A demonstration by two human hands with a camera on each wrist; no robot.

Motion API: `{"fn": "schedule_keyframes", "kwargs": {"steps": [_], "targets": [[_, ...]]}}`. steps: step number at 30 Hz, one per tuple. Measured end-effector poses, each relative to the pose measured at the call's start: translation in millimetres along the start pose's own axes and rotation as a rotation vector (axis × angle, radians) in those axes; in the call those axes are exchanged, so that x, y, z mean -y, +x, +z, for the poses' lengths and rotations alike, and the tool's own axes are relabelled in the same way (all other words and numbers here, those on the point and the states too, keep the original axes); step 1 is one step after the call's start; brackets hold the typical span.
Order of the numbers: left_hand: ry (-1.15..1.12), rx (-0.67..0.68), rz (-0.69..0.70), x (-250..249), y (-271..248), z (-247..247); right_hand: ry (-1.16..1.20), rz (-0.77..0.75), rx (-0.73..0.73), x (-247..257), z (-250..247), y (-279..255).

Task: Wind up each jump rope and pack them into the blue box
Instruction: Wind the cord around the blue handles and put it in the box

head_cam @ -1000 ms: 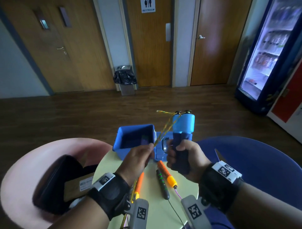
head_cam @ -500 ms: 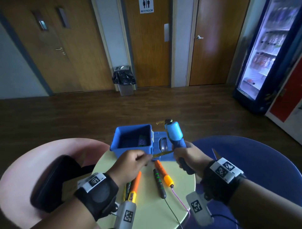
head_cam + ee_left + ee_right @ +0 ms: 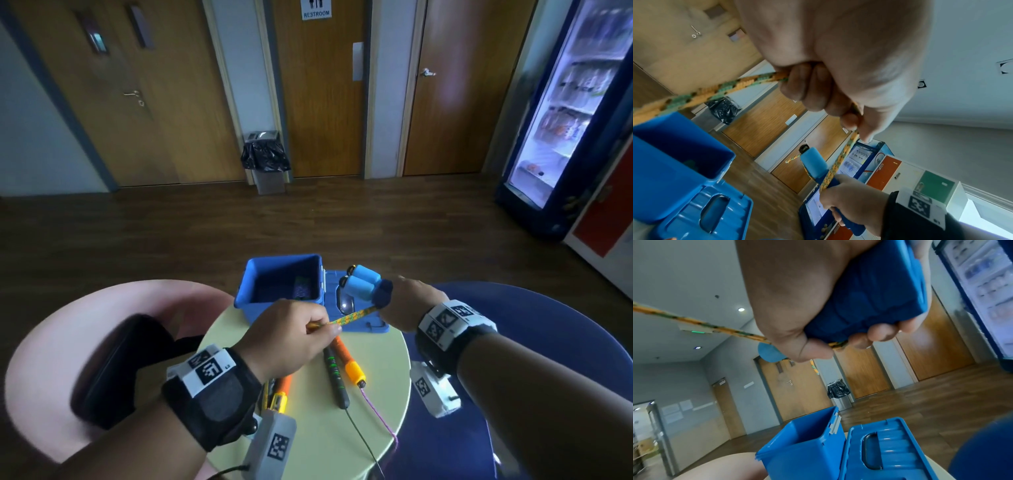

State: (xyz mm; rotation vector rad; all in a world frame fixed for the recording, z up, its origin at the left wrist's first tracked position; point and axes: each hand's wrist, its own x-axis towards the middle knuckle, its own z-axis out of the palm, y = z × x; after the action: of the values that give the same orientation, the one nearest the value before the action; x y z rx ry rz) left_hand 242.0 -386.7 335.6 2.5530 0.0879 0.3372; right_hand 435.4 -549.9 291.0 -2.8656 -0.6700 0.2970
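Note:
My right hand (image 3: 407,305) grips a pair of blue jump rope handles (image 3: 363,286), tilted to the left above the box lid (image 3: 359,325). A yellow-green braided rope (image 3: 349,318) runs taut from them to my left hand (image 3: 291,339), which pinches it over the table. In the left wrist view the rope (image 3: 715,91) passes through my curled left fingers (image 3: 809,91). In the right wrist view my fingers (image 3: 877,332) wrap the handles (image 3: 869,295). The open blue box (image 3: 284,284) stands at the table's far edge with something dark inside.
On the round pale table (image 3: 318,438) lie an orange-handled rope (image 3: 349,363), a black-green handle (image 3: 335,377) and another orange handle (image 3: 281,394) under my left wrist. A pink chair (image 3: 51,359) with a black bag stands left, a blue chair (image 3: 548,342) right.
My right hand has tipped the blue handles from upright down to the left and lowered them over the lid. My left hand has stayed near the box, with the rope now short and taut.

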Motion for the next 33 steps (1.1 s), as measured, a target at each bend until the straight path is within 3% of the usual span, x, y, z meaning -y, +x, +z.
{"fn": "schedule_keyframes", "kwargs": {"steps": [12, 18, 25, 29, 33], "targets": [[0.394, -0.040, 0.168, -5, -9, -4, -0.118, -0.078, 0.007, 13, -2, -13], [0.401, -0.080, 0.214, -7, 8, -26, -0.374, -0.369, -0.067, 35, 10, -46], [0.398, 0.136, -0.013, 18, 43, -38, -0.463, -0.745, 0.006, 57, 10, -85], [0.310, 0.275, -0.137, 36, 51, -31, -0.394, -0.752, -0.001, 60, -2, -95], [0.160, 0.350, -0.170, 43, 56, -27, -0.362, -0.738, -0.027, 59, -13, -101]]}}
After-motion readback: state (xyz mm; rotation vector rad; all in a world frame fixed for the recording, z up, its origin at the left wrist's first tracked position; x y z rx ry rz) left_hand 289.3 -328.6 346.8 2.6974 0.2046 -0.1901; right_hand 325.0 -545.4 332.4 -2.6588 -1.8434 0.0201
